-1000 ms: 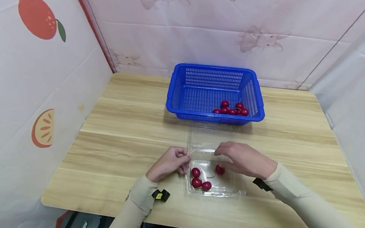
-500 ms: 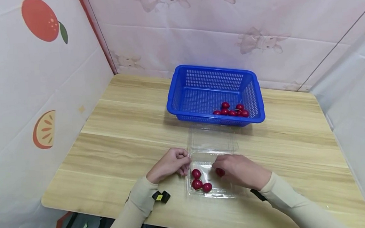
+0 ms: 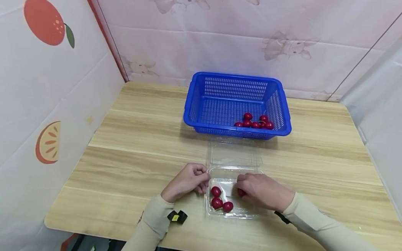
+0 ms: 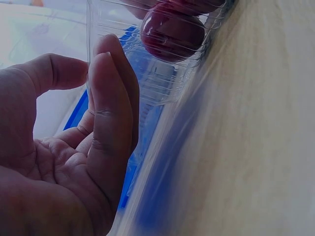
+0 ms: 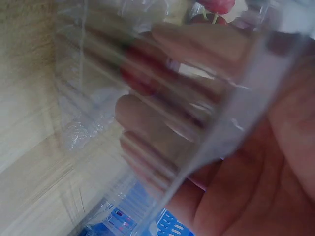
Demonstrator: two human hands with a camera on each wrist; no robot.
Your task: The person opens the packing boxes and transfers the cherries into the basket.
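Note:
An open clear plastic clamshell box [image 3: 239, 217] lies on the table, its lid [image 3: 234, 154] folded back. Three red cherries [image 3: 217, 203] sit along its left side. My left hand [image 3: 186, 180] pinches the box's left rim between thumb and fingers; the left wrist view shows a cherry [image 4: 172, 34] through the plastic wall. Inside the box's right half, my right hand [image 3: 265, 190] holds another cherry [image 3: 241, 192] with its fingertips, partly hidden by the hand. The right wrist view shows that cherry [image 5: 143, 69] between thumb and fingers, through the box wall.
Behind the lid stands a blue perforated basket [image 3: 189, 120], with several cherries [image 3: 255, 125] gathered in its front right corner. The wooden table [image 3: 121, 176] ends at a front edge close to the forearms. Printed fabric walls [image 3: 65, 110] enclose its left, back and right.
My right hand has lowered into the box and closed its fingers about the cherry there, uncovering the lid. The left hand stays on the rim.

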